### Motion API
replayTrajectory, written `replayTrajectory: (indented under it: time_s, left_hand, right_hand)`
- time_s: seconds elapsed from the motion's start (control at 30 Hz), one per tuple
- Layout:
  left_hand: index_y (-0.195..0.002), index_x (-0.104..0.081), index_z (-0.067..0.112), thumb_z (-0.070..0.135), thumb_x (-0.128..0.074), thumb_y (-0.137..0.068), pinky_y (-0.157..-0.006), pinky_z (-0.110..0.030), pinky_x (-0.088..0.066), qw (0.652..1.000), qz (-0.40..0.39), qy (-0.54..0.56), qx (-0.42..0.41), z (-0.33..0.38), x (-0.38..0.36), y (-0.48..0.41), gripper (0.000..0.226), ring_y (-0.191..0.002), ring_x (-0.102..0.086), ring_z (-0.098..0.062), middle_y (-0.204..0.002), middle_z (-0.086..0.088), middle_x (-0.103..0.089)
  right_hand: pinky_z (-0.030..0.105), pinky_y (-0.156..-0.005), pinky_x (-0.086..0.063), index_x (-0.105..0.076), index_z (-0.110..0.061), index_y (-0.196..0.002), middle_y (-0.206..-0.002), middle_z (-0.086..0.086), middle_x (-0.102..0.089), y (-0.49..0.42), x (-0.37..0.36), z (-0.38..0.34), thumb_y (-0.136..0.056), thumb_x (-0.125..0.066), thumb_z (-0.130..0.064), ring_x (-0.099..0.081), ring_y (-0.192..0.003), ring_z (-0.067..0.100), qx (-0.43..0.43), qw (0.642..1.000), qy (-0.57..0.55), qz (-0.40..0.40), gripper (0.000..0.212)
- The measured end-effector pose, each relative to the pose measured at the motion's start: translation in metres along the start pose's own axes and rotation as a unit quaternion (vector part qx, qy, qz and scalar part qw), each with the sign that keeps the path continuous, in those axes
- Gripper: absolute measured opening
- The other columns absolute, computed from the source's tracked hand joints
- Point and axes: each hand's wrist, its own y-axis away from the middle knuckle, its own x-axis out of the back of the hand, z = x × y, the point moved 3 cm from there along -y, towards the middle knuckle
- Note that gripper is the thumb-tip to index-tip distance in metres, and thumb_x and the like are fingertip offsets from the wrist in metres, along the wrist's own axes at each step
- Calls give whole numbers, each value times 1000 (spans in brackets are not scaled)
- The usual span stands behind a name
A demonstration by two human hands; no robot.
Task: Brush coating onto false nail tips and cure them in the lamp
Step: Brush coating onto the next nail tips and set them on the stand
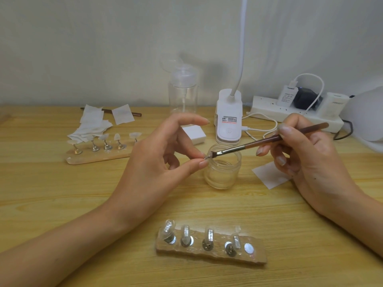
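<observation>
- nearest me, below both hands, lies the near stand (257,257): four nail tips (209,235) on pegs and one bare metal disc (248,248) at its right end. i judge the missing piece is the one in hand.
- the left hand (163,154) pinches a tiny piece between thumb and forefinger, with the other fingers loose. it is too small for me to confirm it is a tip.
- the right hand (304,154) grasps the one brush (269,139) like a pen. its bristles touch the pinched piece over the mouth of the one glass jar (223,175), which stands just below and right of the pinch.
- the brush's long axis runs from the pinch up and right into the right hand, so i read the coating stroke as under way.
- right of the pinch, past the brush hand, a white dome (366,114) is cut off at the edge. i take it for the curing lamp. the right hand is nearer to it, but the left carries the piece.
- left of the pinch and further back: the far stand (99,157) with five tips, a heap of wipes (91,123), and a second brush (136,114) poking out from under it.
- behind the pinch: one pump bottle (182,94), one clip lamp (229,119), one power strip (265,108).
</observation>
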Motion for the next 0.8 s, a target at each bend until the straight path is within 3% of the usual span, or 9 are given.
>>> replayTrajectory:
  time_s: [0.1,0.27,0.43,0.6,0.8]
  left_hand:
    - [-124,-59,32,16,-75,-82,-61,-42,-50,1000,0,-10,-5,1,1,0,47,-87,-71,-19,-80,6,-67]
    - [-125,-58,30,11,-74,-84,-61,-41,-50,1000,-2,-20,-13,1,0,0,48,-89,-70,-18,-83,6,-68]
    - [-125,-58,30,9,-73,-84,-60,-38,-50,999,-2,-26,-19,1,0,0,48,-89,-69,-17,-84,6,-67]
    - [-126,-58,28,8,-74,-85,-59,-34,-49,999,-3,-35,-28,2,0,-1,49,-90,-69,-18,-86,6,-68]
    - [-125,-58,27,13,-73,-85,-60,-34,-50,999,-2,-39,-35,3,-1,-1,46,-91,-69,-19,-87,8,-70]
  right_hand:
    - [17,-41,-28,-51,-28,-67,-70,10,-71,0,1,1,-90,-56,-30,-42,-50,10,-12,1000,10,15,23]
    - [15,-43,-33,-51,-30,-66,-70,8,-71,0,1,0,-92,-55,-31,-43,-51,10,2,1000,-4,-1,26]
    - [19,-41,-23,-51,-28,-68,-70,11,-70,0,2,2,-88,-61,-33,-42,-50,9,-12,1000,11,15,23]
    - [12,-44,-36,-50,-28,-66,-68,7,-70,0,2,0,-92,-54,-28,-44,-51,7,-4,1000,-24,9,26]
    - [17,-39,-25,-51,-25,-72,-71,9,-71,0,-1,2,-89,-62,-35,-41,-50,10,-12,1000,17,0,23]
